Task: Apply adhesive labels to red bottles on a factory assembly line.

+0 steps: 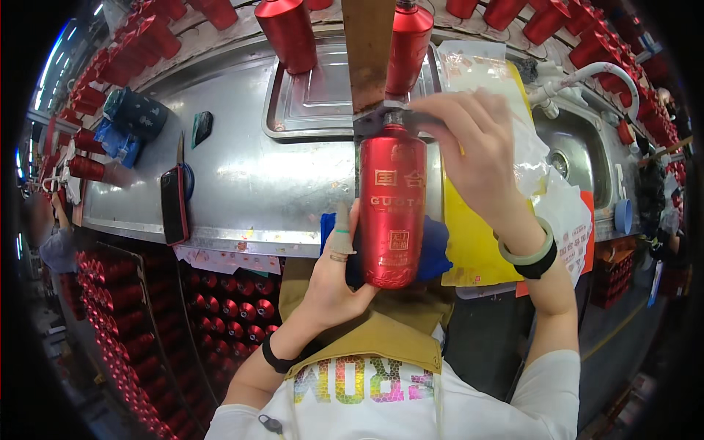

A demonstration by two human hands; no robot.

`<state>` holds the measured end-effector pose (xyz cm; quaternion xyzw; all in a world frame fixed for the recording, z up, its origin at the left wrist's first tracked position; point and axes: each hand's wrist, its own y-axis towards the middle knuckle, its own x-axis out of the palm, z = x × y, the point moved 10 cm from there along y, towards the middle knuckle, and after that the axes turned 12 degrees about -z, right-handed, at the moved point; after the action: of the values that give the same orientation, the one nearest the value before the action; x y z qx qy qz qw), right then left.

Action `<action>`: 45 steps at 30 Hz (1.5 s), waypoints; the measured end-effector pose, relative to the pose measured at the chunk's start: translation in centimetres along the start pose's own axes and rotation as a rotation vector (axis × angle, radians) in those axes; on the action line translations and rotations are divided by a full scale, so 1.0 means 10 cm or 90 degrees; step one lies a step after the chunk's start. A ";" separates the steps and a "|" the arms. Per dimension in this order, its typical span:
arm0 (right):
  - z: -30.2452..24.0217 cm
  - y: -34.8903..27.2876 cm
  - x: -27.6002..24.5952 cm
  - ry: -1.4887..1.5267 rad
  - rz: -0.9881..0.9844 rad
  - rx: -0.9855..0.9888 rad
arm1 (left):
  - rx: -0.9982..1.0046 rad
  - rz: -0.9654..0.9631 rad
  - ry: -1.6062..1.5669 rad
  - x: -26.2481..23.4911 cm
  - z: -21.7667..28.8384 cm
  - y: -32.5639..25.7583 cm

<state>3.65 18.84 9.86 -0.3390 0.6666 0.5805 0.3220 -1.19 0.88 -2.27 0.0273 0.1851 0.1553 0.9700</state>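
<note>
A red bottle [393, 213] with gold lettering stands upright in the middle, its bare neck [394, 118] toward the far side. My left hand [337, 282] is closed around the lower part of this bottle from the left; a pale finger cot [342, 231] covers one finger. Beside the neck, my right hand [477, 150] has its fingers bent round a dark piece [422, 121] that I cannot make out; the hand is partly smeared by motion. A brown upright post [368, 51] rises just behind the neck. Blue cloth [438, 249] lies behind the bottle's lower part.
A metal tray [293, 110] sits on the steel worktop [249, 161], with red bottles [286, 35] at it. Left are a knife [180, 150], a black-and-red case [174, 205] and a dark jar [136, 114]. Yellow sheeting [469, 235] and a sink [587, 147] are right. Red bottles fill racks [231, 315] below.
</note>
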 end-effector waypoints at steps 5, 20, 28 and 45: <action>-0.67 -0.63 0.12 0.072 -0.009 -0.209 | 0.020 -0.160 0.040 0.02 0.09 0.09; 0.32 -1.29 0.20 0.565 0.231 0.575 | -0.033 -0.005 0.553 0.13 0.72 0.43; 0.43 -1.47 0.09 0.507 0.313 0.550 | -0.016 0.069 0.523 0.13 0.69 0.42; 0.34 -1.51 0.21 0.550 0.298 0.577 | -0.067 0.023 0.572 0.11 0.73 0.56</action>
<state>15.05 20.63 -0.68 -0.2189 0.9695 0.1098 0.0020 0.83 6.62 4.73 -0.0888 0.5790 0.1775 0.7908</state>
